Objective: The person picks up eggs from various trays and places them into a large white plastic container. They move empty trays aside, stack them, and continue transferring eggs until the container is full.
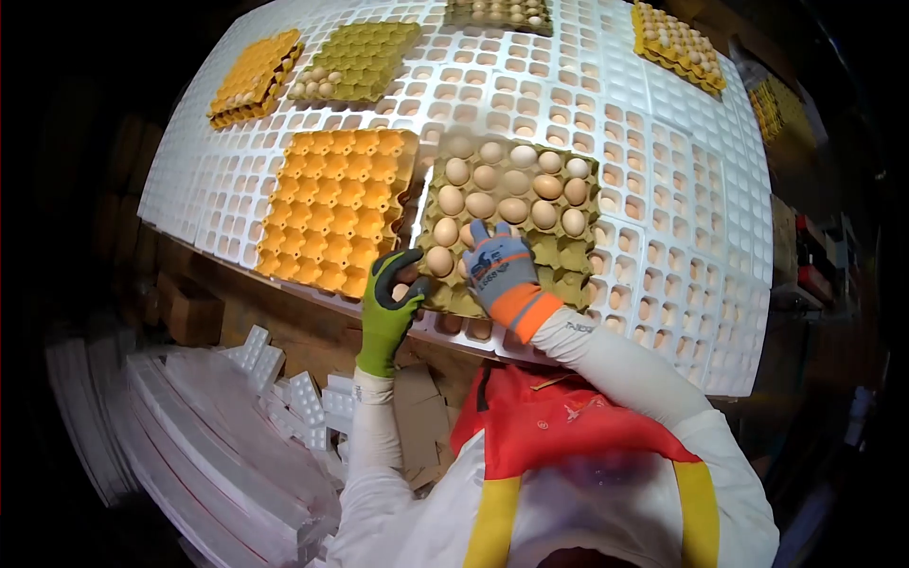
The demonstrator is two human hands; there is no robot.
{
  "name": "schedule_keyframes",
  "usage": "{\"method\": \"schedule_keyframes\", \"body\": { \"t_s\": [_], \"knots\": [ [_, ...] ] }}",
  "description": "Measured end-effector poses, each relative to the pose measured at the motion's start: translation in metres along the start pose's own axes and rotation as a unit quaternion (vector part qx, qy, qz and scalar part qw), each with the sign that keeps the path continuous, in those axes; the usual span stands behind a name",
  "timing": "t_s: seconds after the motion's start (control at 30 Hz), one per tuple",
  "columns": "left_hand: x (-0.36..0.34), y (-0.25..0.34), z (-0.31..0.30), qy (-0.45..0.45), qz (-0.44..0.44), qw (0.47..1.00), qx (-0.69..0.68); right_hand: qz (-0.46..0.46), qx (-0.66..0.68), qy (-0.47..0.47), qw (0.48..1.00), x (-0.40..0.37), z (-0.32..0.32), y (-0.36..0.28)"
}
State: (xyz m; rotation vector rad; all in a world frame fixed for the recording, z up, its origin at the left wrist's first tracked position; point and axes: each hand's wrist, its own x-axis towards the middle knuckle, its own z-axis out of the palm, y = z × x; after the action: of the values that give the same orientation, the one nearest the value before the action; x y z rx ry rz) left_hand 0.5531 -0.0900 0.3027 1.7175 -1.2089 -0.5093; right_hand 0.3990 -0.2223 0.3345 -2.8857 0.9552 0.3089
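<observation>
My left hand (pixel 386 308), in a green glove with a dark palm, curls its fingers around an egg (pixel 401 292) at the near left corner of an olive egg tray (pixel 571 260). Over that tray's near middle is my right hand (pixel 502 268), in a grey-blue glove with an orange cuff. Its thumb and fingers close on an egg (pixel 466 234), partly hidden by the glove. Brown and pale eggs fill the far rows, while bare cups show at the near right. Left of it lies a yellow-orange egg tray (pixel 331 213) with bare cups.
White cell trays (pixel 620 175), many cells holding eggs, cover the table. Farther back stand a yellow tray stack (pixel 254 76), an olive tray (pixel 365 57) with several eggs, and a yellow egg-filled tray (pixel 677 45). Plastic-wrapped white stacks (pixel 218 454) and cardboard (pixel 421 417) lie below the table's near edge.
</observation>
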Motion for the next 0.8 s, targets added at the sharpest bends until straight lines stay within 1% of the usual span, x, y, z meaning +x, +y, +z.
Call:
{"method": "schedule_keyframes", "body": {
  "t_s": [0.03,0.07,0.1,0.13,0.17,0.2,0.23,0.27,0.3,0.33,0.4,0.47,0.5,0.53,0.57,0.6,0.67,0.7,0.73,0.77,0.8],
  "knots": [
    [0.011,0.028,-0.002,-0.023,-0.019,0.995,0.092,0.013,0.011,-0.017,1.0,0.004,0.001,0.0],
    [0.019,0.016,0.002,-0.038,0.048,0.974,0.217,-0.004,-0.024,0.047,0.999,0.003,0.012,0.002],
    [0.03,0.024,0.004,-0.087,0.054,0.955,0.278,-0.002,0.011,0.098,0.995,-0.001,0.015,0.01],
    [0.039,0.028,0.006,-0.148,0.04,0.939,0.308,-0.019,0.088,0.052,0.995,-0.011,-0.002,0.024],
    [0.043,0.029,0.006,-0.157,0.089,0.926,0.331,-0.011,0.229,0.12,0.966,-0.018,0.012,0.035],
    [0.043,-0.001,0.013,-0.09,0.179,0.911,0.36,-0.003,0.363,0.14,0.921,-0.028,0.013,0.046],
    [0.047,0.028,0.013,-0.148,0.123,0.914,0.358,-0.028,0.486,0.073,0.87,-0.04,0.007,0.064],
    [0.044,0.006,0.018,-0.114,0.163,0.898,0.394,-0.052,0.595,0.086,0.797,-0.048,0.026,0.076],
    [0.043,0.019,0.018,-0.131,0.145,0.898,0.394,-0.036,0.668,0.072,0.74,-0.063,0.032,0.09],
    [0.044,0.031,0.017,-0.153,0.103,0.904,0.386,-0.026,0.736,0.058,0.674,-0.083,0.035,0.107],
    [0.048,0.039,0.015,-0.151,0.113,0.936,0.296,0.074,0.84,-0.03,0.536,-0.135,0.03,0.147],
    [0.047,0.019,0.009,-0.111,0.137,0.946,0.271,0.119,0.833,0.049,0.538,-0.179,0.049,0.194],
    [0.046,0.025,0.014,-0.084,0.034,0.986,0.138,0.164,0.852,0.083,0.49,-0.203,0.071,0.222],
    [0.042,0.031,0.018,-0.055,-0.075,0.996,0.003,0.205,0.868,0.114,0.437,-0.227,0.075,0.244],
    [0.043,0.026,0.016,-0.042,-0.023,0.998,0.041,0.296,0.838,0.116,0.444,-0.253,0.077,0.273],
    [0.043,0.047,0.027,-0.039,-0.069,0.997,-0.024,0.383,0.801,0.115,0.446,-0.277,0.063,0.308],
    [0.038,0.101,0.08,-0.054,-0.082,0.99,-0.103,0.426,0.703,0.21,0.529,-0.309,0.123,0.387],
    [0.037,0.138,0.119,-0.084,-0.075,0.989,-0.099,0.457,0.624,0.214,0.597,-0.324,0.126,0.425],
    [0.039,0.166,0.161,-0.124,0.0,0.992,-0.025,0.481,0.539,0.216,0.657,-0.33,0.129,0.462],
    [0.037,0.179,0.207,-0.168,-0.115,0.972,-0.12,0.518,0.373,0.205,0.742,-0.327,0.136,0.493],
    [0.042,0.205,0.263,-0.223,-0.056,0.963,-0.142,0.536,0.192,0.186,0.801,-0.322,0.143,0.52]
  ]
}}
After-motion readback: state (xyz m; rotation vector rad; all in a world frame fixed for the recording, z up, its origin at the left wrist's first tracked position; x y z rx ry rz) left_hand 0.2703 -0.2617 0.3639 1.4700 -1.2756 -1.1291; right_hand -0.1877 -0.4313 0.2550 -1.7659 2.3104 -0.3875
